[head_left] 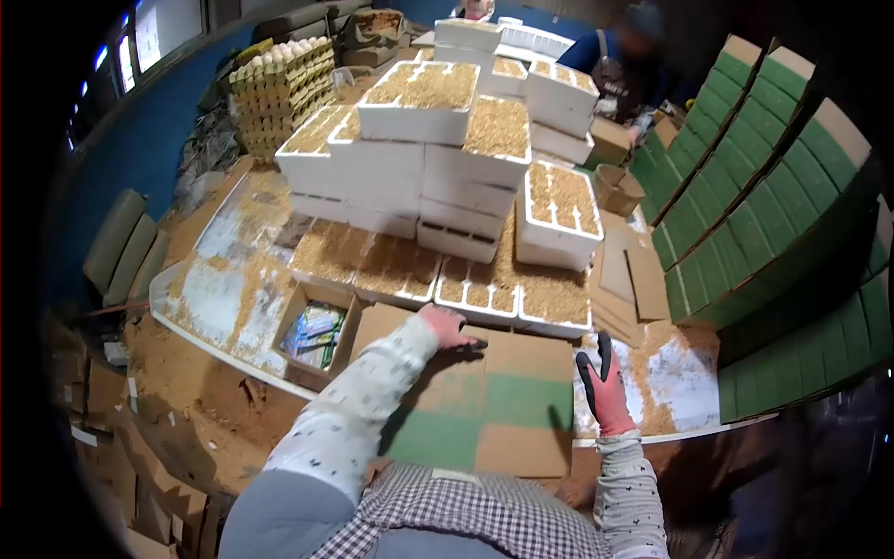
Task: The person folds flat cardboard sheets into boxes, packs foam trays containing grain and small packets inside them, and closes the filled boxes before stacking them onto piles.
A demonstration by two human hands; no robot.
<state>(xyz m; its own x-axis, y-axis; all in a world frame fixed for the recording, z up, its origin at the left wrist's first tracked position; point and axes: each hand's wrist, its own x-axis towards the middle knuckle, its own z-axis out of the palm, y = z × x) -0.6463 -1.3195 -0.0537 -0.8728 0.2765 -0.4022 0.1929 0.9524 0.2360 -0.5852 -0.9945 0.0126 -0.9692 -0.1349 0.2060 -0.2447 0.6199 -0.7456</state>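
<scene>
A flat cardboard piece with green printed panels [528, 396] lies in front of me at the table's near edge. My left hand [449, 330], in a pink glove with dark fingertips, rests on its far edge, fingers stretched out. Just past its right edge is my right hand [607, 391], gloved the same way, with its dark fingers apart and nothing between them. Left of the cardboard stands an open carton [350, 337] holding small blue, green and white packets. White foam boxes [556, 327] filled with a tan, crumbly material stand directly beyond the cardboard.
More filled foam boxes [414, 123] are stacked behind. Egg trays [284, 98] topped with eggs rise at the back left. Tall rows of green boxes [736, 228] line the right side. Crumbs cover parts of the white tabletop [219, 265]. Another person [615, 61] is at the back right.
</scene>
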